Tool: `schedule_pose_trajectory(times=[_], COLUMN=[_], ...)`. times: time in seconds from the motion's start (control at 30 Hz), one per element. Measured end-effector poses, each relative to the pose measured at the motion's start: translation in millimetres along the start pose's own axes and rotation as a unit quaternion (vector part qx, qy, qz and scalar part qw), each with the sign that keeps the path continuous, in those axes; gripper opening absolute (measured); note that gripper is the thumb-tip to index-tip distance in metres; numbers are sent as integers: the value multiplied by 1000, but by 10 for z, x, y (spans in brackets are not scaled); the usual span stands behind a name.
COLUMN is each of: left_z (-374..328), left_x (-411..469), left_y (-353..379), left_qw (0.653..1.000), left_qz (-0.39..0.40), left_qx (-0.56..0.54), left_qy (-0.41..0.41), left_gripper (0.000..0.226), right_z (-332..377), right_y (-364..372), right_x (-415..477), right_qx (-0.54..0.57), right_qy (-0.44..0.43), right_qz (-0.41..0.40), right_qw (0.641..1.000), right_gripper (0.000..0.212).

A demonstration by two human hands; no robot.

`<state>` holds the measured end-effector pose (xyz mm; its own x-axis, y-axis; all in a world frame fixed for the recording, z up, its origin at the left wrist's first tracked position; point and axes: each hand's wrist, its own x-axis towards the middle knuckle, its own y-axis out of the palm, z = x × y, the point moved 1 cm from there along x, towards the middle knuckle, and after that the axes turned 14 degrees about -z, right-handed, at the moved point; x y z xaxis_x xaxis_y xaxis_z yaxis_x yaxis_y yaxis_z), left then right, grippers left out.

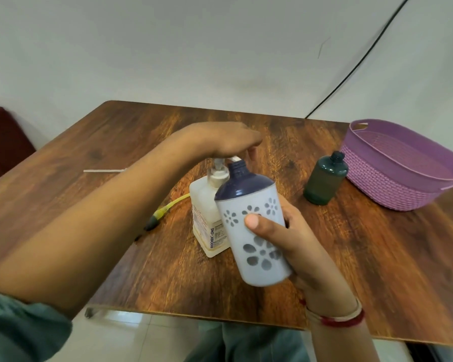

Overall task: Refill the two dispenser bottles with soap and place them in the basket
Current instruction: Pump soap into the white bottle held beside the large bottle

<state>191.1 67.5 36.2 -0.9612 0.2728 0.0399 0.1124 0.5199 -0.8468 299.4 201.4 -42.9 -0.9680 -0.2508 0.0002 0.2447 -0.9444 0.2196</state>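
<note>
Head view: the left hand [221,139] rests palm-down on top of the pump bottle [207,223], fingers relaxed. The right hand [298,246] grasps the white bottle [256,231], which is tilted with its open neck at the spout. The green bottle [324,182] stands upright on the table [115,142], just beside the basket [382,181].

Left hand [226,139] on pump [218,175], right hand [298,244] gripping bottle [256,270]

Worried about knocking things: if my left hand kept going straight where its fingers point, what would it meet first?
Probably the purple basket: the left hand, pressing the pump, points right over the table. The green bottle seems off that line, but depth is unclear.
</note>
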Motion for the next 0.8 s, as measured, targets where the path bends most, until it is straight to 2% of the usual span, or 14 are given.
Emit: schedule_pose_trajectory(times=[0.13, 0.23, 0.33, 0.4, 0.53, 0.67, 0.8], left_z=[-15, -8, -9, -20, -38, 16, -36], left_x=[17, -23, -53, -43, -5, -34, -18], left_y=[-44, 43, 49, -12, -66, 68, -17], left_qw=[998, 999, 999, 999, 996, 998, 998], left_qz=[-36, 6, 13, 14, -34, 55, 45], left_qx=[34, 10, 8, 9, 43, 5, 18], left_qy=[36, 36, 42, 41, 70, 34, 34], left_gripper=[37, 49, 54, 50, 42, 45, 45], right_z=[19, -6, -12, -7, 32, -19, -5], right_y=[-7, -23, -28, -30, -35, -51, -53], right_x=[-9, -25, -43, -42, -38, -24, -10], right_qx=[8, 4, -2, -1, 2, -13, -4], right_qy=[-2, -1, 5, 2, -8, 7, 8], right_qz=[-9, -16, -22, -26, -14, -20, -22], right_qw=[1000, 1000, 1000, 1000, 1000, 1000, 1000], right_gripper=[38, 36, 42, 42, 35, 51, 41])
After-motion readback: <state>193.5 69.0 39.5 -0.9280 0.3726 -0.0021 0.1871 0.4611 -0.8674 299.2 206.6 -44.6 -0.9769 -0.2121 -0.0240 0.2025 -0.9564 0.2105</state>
